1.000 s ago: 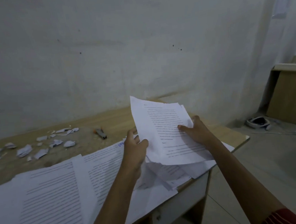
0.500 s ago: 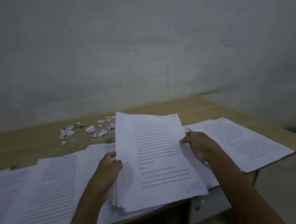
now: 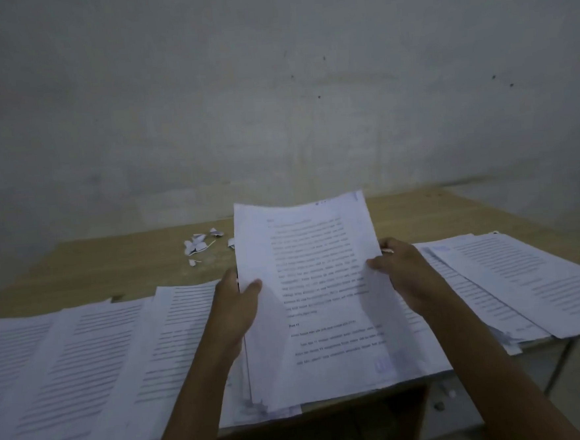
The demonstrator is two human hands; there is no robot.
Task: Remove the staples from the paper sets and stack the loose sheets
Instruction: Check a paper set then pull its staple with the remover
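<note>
Printed sheets (image 3: pixel 317 286), a thick bundle, stand tilted between your hands over the wooden desk (image 3: pixel 419 217): your left hand (image 3: pixel 235 309) grips the left edge, thumb on the front, and your right hand (image 3: pixel 402 273) pinches the right edge. Overlapping printed pages (image 3: pixel 85 354) lie outside your left hand, another stack (image 3: pixel 512 280) outside your right, torn paper scraps (image 3: pixel 201 246) beyond your left.

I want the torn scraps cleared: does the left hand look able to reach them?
Probably not yet: the left hand grips the paper sheaf. Only bare table lies before the scraps, so once freed, likely yes.

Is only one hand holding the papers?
No, the left hand and the right hand both grip the held sheets by their side edges.
</note>
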